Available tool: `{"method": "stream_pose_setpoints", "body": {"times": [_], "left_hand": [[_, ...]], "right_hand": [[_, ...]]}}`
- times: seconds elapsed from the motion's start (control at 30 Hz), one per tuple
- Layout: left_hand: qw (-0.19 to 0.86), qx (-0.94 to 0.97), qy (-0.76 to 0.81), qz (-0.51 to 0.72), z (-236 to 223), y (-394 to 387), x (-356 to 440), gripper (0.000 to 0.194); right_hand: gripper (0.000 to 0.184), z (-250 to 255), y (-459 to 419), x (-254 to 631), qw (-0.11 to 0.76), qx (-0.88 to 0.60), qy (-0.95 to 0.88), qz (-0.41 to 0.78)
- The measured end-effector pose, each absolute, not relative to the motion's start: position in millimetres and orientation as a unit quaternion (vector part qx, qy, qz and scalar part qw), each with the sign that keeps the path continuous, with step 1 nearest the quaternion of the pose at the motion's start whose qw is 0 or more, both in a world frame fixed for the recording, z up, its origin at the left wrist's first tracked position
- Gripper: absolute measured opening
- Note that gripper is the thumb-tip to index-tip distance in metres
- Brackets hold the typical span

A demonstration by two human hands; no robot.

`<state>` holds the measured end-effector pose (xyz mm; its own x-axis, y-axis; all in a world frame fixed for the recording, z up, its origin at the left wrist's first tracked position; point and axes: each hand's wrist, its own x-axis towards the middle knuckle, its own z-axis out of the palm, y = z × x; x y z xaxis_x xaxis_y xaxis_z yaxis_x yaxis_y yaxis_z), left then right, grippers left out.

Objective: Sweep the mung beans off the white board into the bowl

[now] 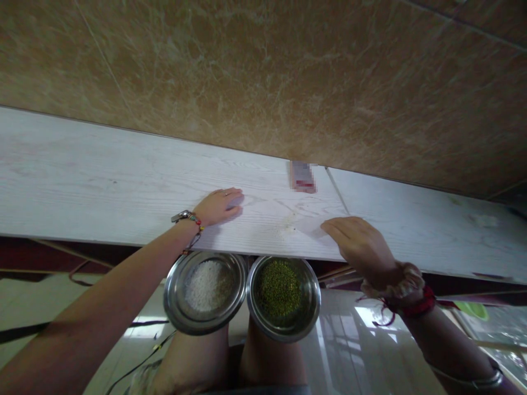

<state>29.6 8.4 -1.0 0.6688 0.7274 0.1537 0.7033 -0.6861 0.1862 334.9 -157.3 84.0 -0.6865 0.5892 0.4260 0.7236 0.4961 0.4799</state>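
My left hand (218,207) lies flat on the white wood-grain tabletop (102,181), fingers stretched out and together, a ring on one finger and a beaded bracelet at the wrist. My right hand (358,238) rests palm down on the table near its front edge, fingers extended toward a few small grains (290,225) lying between the hands. Neither hand holds anything. Two steel bowls sit on my knees just under the table edge: the left bowl (205,291) holds white rice, the right bowl (284,296) holds green mung beans.
A small blurred card or packet (302,176) lies at the table's far edge against the brown marbled wall (263,71). A seam (337,192) runs across the tabletop right of it. Glossy floor tiles and cables show below.
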Motion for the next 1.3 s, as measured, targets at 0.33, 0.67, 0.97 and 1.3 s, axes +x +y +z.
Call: {"method": "stream_pose_setpoints", "body": {"times": [0.33, 0.67, 0.97, 1.3], "left_hand": [[0.054, 0.911, 0.393, 0.112, -1.8, 8.6, 29.6, 0.048], [0.057, 0.91, 0.399, 0.102, -2.7, 9.3, 29.0, 0.052], [0.055, 0.912, 0.392, 0.111, -4.3, 11.2, 28.9, 0.049], [0.054, 0.912, 0.389, 0.115, -4.2, 10.2, 29.0, 0.05]], "right_hand": [[0.03, 92.0, -168.8, 341.2, 0.102, -0.361, -0.873, -0.312], [0.032, 93.7, -176.1, 336.6, 0.1, -0.357, -0.879, -0.3], [0.032, 98.7, -185.8, 340.0, 0.117, -0.365, -0.874, -0.3], [0.027, 99.7, -199.6, 333.9, 0.136, -0.374, -0.879, -0.265]]}}
